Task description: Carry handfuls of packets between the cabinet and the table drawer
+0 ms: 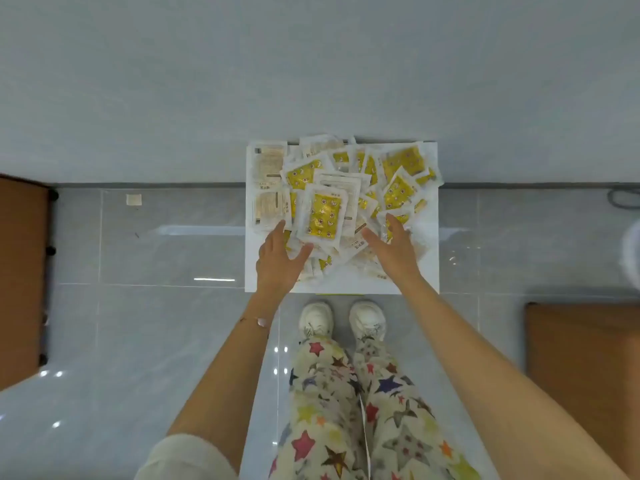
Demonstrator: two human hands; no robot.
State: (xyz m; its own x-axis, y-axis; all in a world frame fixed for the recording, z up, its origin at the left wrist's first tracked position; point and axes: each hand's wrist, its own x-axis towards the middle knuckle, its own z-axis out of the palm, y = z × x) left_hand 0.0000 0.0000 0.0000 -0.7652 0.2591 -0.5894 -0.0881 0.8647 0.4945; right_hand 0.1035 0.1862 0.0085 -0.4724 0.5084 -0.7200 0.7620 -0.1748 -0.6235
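Hands apart, fingers straight: our left hand [277, 259] touches the top yellow packet [323, 216], our right hand [394, 245] rests on the heap; we should probably gather gently from both edges.

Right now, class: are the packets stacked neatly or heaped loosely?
Heaped loosely: the packets overlap at mixed angles across the white board.

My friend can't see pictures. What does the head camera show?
Two bare hands reach over a heap of yellow-and-white packets on a white board: the left hand and the right hand, fingers straight, touch the pile. Below are white sneakers and star-print trousers on a grey tiled floor.
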